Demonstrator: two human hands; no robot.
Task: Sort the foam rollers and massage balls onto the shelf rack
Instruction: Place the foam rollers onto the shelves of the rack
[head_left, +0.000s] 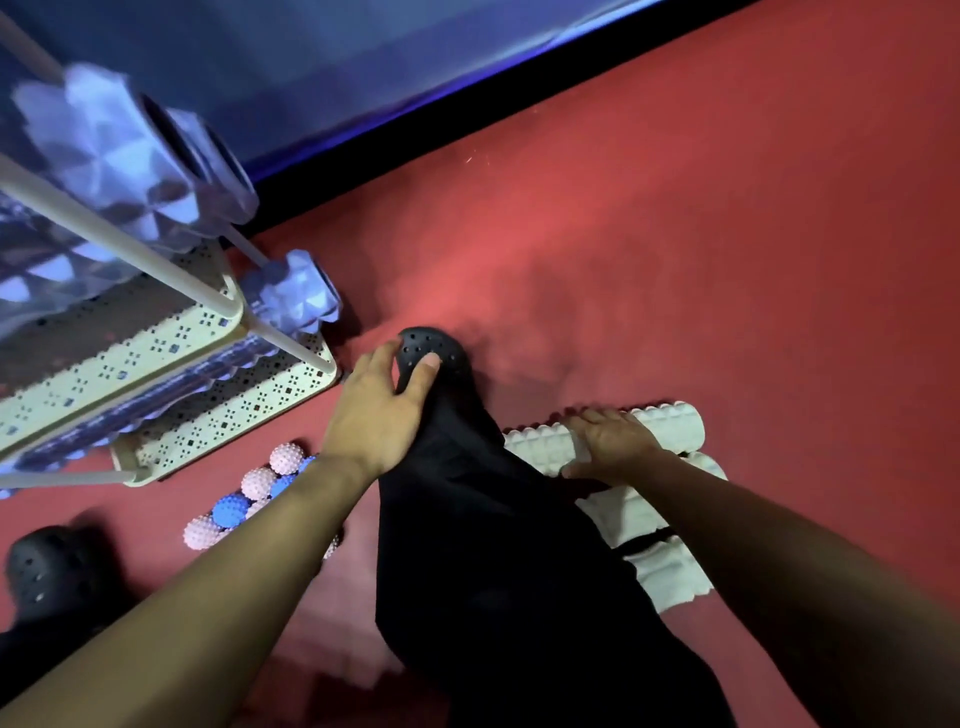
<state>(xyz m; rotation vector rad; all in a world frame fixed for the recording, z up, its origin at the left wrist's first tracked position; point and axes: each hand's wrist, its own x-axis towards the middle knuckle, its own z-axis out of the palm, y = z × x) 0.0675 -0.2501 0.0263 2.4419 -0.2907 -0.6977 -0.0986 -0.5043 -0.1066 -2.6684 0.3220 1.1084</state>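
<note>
On the red floor (675, 208) beside the shelf rack (218, 384), the right hand (613, 441) curls over a white foam roller (670, 421) lying crosswise beneath it, while the left hand (384, 410) hangs relaxed, holding nothing, near the massage balls (244, 499).

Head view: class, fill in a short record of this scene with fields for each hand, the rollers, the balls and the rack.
right hand: grips the top white foam roller on the floor
left hand: open, over the black trouser leg
white rollers: stacked beside the leg, on the red floor
purple rollers: already on the shelf rack
massage balls: pink and blue, piled on the floor by the rack
</note>
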